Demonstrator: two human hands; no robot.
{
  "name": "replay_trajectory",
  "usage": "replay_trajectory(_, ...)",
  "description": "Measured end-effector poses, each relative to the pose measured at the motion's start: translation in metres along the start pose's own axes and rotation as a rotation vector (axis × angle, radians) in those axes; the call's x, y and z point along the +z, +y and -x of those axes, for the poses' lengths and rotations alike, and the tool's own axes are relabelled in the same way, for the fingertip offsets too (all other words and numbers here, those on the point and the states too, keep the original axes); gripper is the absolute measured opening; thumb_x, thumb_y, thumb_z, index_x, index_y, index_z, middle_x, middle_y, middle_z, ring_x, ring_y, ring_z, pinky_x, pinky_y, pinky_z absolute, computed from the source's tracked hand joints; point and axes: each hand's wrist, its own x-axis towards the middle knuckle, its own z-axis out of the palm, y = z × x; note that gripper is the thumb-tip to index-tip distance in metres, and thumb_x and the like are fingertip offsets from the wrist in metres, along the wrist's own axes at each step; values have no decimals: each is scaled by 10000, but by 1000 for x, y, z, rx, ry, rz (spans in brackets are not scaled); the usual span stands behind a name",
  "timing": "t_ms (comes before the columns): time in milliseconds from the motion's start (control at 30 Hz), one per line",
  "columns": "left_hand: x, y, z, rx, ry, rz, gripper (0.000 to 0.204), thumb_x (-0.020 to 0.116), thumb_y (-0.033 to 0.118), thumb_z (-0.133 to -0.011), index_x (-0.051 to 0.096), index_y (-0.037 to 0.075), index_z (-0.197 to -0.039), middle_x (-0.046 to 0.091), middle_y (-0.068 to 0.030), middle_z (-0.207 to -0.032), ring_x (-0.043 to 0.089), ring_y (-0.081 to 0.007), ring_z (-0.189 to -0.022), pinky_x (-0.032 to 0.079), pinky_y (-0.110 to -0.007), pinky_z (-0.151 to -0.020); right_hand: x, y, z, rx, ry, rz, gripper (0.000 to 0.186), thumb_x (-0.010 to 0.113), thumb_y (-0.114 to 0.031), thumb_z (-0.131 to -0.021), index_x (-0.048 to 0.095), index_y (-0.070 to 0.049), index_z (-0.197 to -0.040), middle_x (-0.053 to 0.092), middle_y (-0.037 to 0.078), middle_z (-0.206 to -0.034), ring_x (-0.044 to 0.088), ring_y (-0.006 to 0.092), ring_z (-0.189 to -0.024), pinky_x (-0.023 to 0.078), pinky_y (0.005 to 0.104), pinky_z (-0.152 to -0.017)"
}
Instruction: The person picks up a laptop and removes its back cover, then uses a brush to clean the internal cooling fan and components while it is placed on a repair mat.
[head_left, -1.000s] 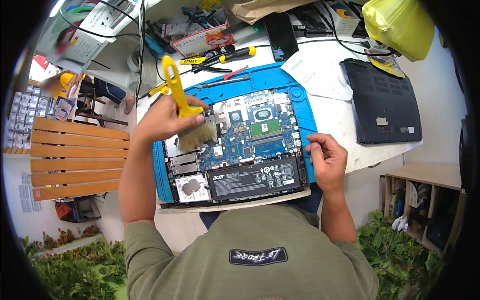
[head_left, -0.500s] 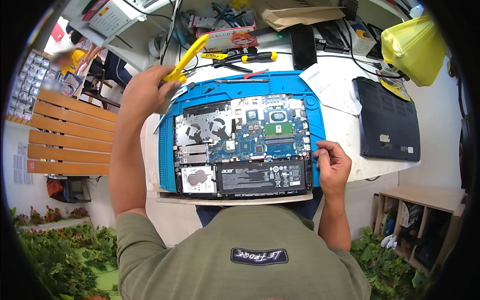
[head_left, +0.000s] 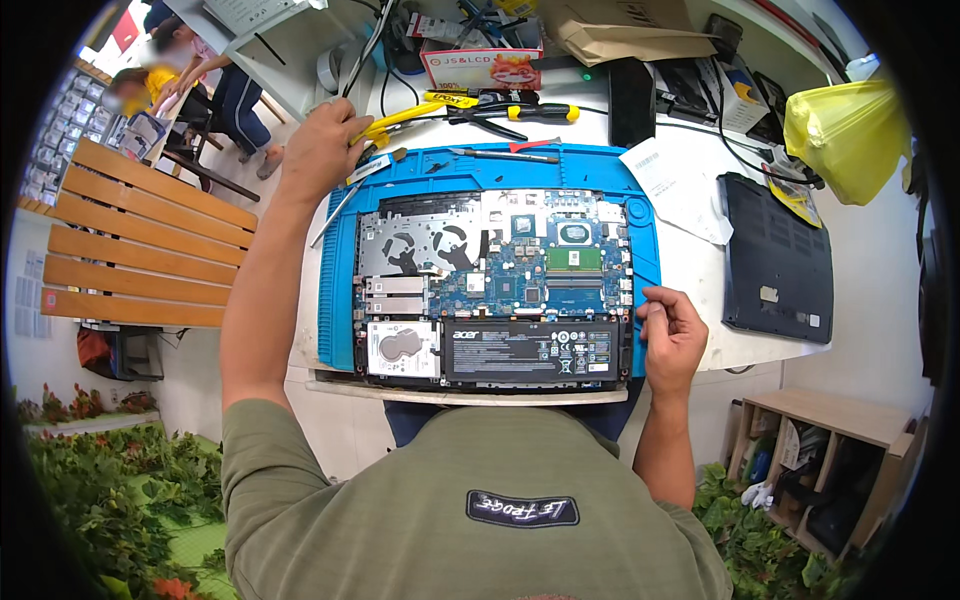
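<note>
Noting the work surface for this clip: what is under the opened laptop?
The opened laptop lies on a blue mat, visible to its left, right and far side, with a white table beneath the mat. Anything hidden directly under the laptop is covered.

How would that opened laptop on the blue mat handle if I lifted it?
The opened laptop is probably fragile, since its circuit board lies exposed. It may feel heavier along the near edge, where the battery and drive sit.

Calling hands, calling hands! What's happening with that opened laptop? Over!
Left hand gripping yellow brush. Right hand curled beside laptop. Laptop's insides showing, on blue mat. Neither hand over it.
</note>
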Motion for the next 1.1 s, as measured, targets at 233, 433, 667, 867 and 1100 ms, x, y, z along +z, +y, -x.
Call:
replay_trajectory(233, 40, -17, 8, 37, 130, 43, 278, 747, 220, -986, 786, 109, -1238, 652, -83, -1014, 644, -285, -950, 552, -427, -846, 0, 1, -1, 3, 1, 3, 202, 579, 67, -1019, 740, 63, -1141, 716, 43, -876, 548, 26, -658, 399, 204, -569)
replay_trajectory(433, 41, -11, 18, 53, 222, 115, 267, 723, 224, -1013, 783, 79, -1229, 704, -89, -1099, 675, -293, -1035, 552, -424, -883, 1, 4, -3, 1, 9, 5, 194, 585, 66, -1018, 739, 68, -1137, 715, 40, -890, 542, 19, -662, 395, 200, -574)
replay_trajectory(667, -32, 35, 42, -91, 359, 428, 85, 745, 102, -995, 738, 18, -1007, 700, -128, -906, 678, -292, -770, 534, -366, -708, 1, 8, 1, -37, 46, 42, 187, 606, 61, -1006, 744, 63, -1132, 731, 48, -949, 584, 20, -745, 440, 187, -621)
replay_trajectory(867, -103, 82, 161, -101, 257, 628, 180, 656, 46, -1037, 652, 4, -862, 621, -121, -719, 575, -234, -572, 454, -348, -548, -17, -28, 36, -543, 59, 308, 186, 651, 63, -935, 747, 38, -1092, 727, 108, -954, 662, 156, -766, 536, 272, -713)
replay_trajectory(1100, -115, 169, 271, -102, 17, 624, 257, 744, -40, -783, 758, 36, -1028, 725, -118, -955, 711, -341, -865, 581, -410, -792, -10, -30, 120, -609, -459, 634, 380, 732, 35, -798, 742, 18, -1178, 737, 172, -1235, 708, 347, -1095, 552, 444, -943)
